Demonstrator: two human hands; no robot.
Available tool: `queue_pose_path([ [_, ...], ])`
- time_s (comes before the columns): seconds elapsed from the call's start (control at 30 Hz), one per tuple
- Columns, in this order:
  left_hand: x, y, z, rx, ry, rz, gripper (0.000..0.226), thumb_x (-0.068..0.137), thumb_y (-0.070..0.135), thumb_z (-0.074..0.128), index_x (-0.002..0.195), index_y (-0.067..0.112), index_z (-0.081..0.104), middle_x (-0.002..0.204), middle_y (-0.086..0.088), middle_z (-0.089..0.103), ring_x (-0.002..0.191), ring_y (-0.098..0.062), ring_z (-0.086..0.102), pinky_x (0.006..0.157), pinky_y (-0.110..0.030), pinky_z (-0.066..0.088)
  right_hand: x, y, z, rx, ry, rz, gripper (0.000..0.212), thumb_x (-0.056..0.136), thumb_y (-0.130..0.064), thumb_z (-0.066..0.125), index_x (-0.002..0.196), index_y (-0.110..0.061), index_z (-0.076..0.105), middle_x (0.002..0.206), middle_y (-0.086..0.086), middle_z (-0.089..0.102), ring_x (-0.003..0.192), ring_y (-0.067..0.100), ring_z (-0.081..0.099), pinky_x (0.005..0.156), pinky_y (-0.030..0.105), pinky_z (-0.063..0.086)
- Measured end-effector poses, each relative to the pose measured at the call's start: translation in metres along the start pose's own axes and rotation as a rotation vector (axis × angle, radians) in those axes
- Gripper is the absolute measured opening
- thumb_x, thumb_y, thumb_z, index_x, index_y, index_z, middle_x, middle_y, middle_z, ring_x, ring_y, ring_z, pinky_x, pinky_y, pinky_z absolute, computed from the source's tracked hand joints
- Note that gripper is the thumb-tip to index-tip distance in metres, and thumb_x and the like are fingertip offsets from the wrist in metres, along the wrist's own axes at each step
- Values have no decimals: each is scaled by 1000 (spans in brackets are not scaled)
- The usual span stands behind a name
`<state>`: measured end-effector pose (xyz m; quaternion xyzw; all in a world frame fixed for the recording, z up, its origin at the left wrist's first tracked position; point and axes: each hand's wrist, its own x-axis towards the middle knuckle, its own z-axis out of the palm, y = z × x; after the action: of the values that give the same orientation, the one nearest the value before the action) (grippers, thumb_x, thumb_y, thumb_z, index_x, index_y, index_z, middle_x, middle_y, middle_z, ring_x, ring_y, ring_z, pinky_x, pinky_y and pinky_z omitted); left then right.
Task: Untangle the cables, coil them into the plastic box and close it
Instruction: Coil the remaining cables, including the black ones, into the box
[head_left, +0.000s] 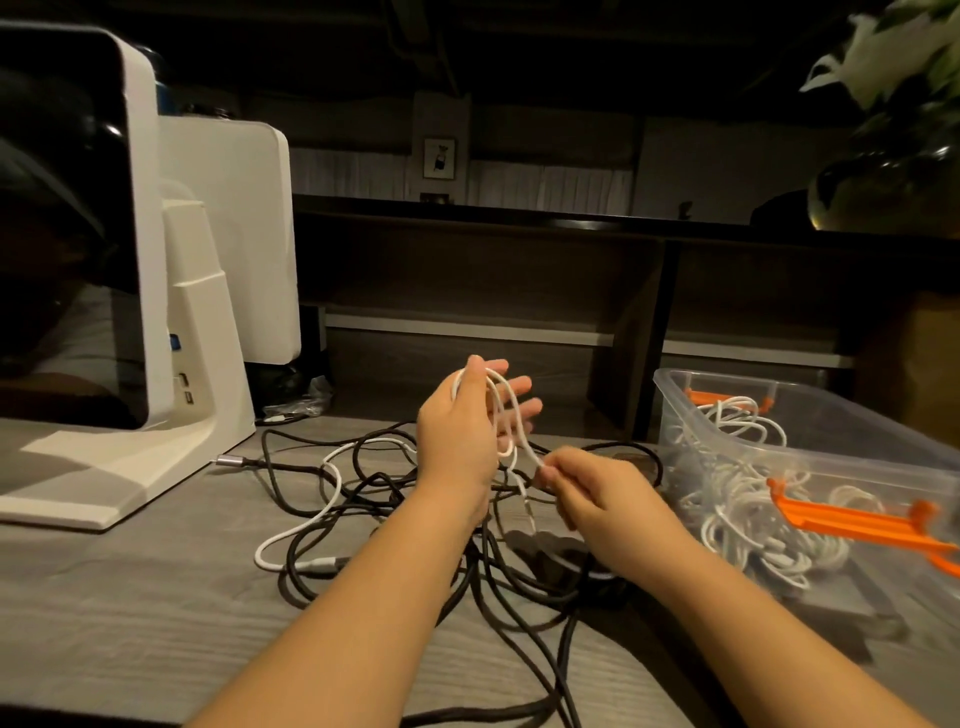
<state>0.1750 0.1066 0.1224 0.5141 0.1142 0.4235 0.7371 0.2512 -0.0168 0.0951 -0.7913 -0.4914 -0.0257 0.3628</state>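
Note:
My left hand (462, 431) is raised above the desk with its fingers spread, and loops of a white cable (506, 415) are wound around it. My right hand (592, 493) pinches the same white cable just below and to the right. Under both hands lies a tangle of black cables (363, 499) with another white cable (311, 519) running through it. The clear plastic box (810, 452) with orange latches (852, 525) stands open at the right and holds several coiled white cables (748, 509).
A white monitor stand (156, 415) and screen fill the left side of the grey desk (130, 597). A second white monitor back (234, 234) stands behind it. Dark shelving runs along the back. A plant in a dark vase (893, 171) is at the top right.

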Motion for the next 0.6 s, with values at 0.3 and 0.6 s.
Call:
queue_pose_path([
  [0.3, 13, 23, -19, -730, 72, -150, 32, 105, 45, 40, 93, 22, 60, 61, 8, 53, 44, -3, 37, 38, -15, 28, 5, 14, -9, -373, 33, 97, 16, 103, -33, 40, 94, -29, 53, 88, -3, 64, 81, 17, 59, 73, 38, 52],
  [0.6, 17, 23, -29, -450, 426, 36, 19, 105, 32, 44, 99, 25, 61, 77, 3, 57, 47, -5, 39, 41, -19, 30, 1, 8, -8, 54, 175, -22, 17, 100, -21, 52, 107, -34, 59, 82, -17, 59, 70, -4, 55, 65, 16, 40],
])
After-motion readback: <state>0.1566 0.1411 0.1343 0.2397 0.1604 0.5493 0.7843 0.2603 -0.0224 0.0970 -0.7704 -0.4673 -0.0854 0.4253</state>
